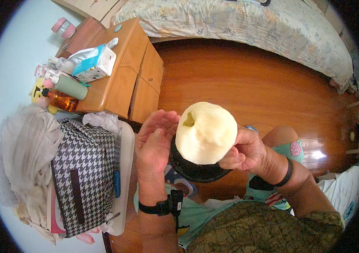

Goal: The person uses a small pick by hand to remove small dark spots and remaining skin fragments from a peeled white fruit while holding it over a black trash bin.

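A large, pale peeled fruit (209, 134), pear-like, is gripped from its right side by my right hand (245, 150). One small patch of yellow-green skin (189, 119) shows near its upper left. My left hand (155, 142) is raised at the fruit's left, palm turned inward and fingers apart, with nothing held. Whether its fingertips touch the fruit is hard to tell. Below the fruit is a round black container (195, 174), largely hidden by the fruit and my hands. To the left, a knife with a blue handle (117, 183) lies beside a houndstooth bag.
The houndstooth bag (84, 164) rests on a white surface (125, 189) at left, with crumpled plastic bags (27, 151) beside it. A wooden cabinet (122, 91) carries a tissue pack (94, 63) and pump bottles (72, 86). A bed (230, 23) stands beyond the wooden floor (245, 82).
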Tool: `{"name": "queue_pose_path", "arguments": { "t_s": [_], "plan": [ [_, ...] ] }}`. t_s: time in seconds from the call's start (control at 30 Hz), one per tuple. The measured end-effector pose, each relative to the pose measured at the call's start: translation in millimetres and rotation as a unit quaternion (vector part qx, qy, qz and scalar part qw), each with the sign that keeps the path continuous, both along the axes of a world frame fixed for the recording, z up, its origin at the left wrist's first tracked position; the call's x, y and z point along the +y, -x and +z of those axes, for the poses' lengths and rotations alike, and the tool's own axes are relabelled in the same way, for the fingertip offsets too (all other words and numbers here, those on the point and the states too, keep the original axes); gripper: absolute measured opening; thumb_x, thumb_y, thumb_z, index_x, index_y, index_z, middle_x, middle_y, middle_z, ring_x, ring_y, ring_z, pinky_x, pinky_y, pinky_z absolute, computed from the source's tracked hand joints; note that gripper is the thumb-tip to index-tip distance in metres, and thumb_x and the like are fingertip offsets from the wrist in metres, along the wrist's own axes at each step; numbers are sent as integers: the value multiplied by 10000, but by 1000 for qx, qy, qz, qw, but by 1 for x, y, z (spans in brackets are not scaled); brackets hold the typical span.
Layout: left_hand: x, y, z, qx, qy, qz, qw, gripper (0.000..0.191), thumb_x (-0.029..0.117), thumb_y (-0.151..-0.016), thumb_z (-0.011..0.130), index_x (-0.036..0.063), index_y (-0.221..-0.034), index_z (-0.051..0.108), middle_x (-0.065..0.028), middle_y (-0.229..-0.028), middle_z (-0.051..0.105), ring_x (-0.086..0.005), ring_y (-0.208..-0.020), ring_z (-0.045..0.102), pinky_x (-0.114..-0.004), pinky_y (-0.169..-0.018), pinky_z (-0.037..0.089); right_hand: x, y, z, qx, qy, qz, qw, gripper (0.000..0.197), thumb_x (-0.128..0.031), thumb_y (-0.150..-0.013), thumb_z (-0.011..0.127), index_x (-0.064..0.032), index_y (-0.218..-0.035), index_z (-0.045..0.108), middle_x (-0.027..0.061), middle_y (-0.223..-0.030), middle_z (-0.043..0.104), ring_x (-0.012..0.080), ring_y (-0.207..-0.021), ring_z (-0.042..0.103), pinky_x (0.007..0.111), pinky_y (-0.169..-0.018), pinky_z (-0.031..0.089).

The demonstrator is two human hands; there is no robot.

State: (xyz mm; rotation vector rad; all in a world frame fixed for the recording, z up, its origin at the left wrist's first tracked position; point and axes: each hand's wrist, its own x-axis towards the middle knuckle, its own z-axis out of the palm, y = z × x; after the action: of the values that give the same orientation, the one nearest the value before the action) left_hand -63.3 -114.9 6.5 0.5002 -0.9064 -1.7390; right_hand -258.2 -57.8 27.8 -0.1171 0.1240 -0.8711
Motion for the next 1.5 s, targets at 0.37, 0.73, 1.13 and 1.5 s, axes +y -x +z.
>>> {"name": "queue_pose_path", "arguments": {
  "t_s": [0.37, 0.73, 1.13, 1.5],
  "plan": [
    [3, 4, 4, -1, 190, 24, 981, 313, 188, -753, 576, 19, -1013, 534, -192, -1163, 423, -278, -1102, 395, -379, -909, 328, 1, -6, -14, 48, 3, 46, 998, 122, -97, -710, 441, -11, -624, 443, 14, -454, 365, 81, -320, 320, 202, -280, 229],
    [4, -15, 6, -74, 219, -56, 971, 248, 150, -700, 610, -10, -886, 581, -227, -1130, 436, -305, -1058, 428, -379, -891, 328, -1, -13, -24, 121, 50, 83, 988, 133, -136, -731, 451, -32, -655, 417, -1, -484, 345, 62, -328, 291, 186, -277, 214],
    [9, -20, 21, -122, 252, -95, 955, 305, 120, -694, 627, -12, -960, 560, -237, -1138, 416, -288, -1046, 438, -375, -859, 359, -1, -12, -26, 102, 14, 83, 991, 172, -141, -746, 451, -44, -610, 407, -5, -484, 339, 61, -324, 268, 188, -274, 202],
    [7, -26, 15, -233, 227, -72, 943, 385, -42, -646, 614, -15, -1021, 527, -174, -1120, 457, -245, -1044, 449, -331, -862, 384, -4, -9, -9, 268, 33, 27, 963, 150, -159, -791, 488, -39, -701, 488, -8, -527, 412, 56, -359, 334, 178, -298, 217]
  ]
}}
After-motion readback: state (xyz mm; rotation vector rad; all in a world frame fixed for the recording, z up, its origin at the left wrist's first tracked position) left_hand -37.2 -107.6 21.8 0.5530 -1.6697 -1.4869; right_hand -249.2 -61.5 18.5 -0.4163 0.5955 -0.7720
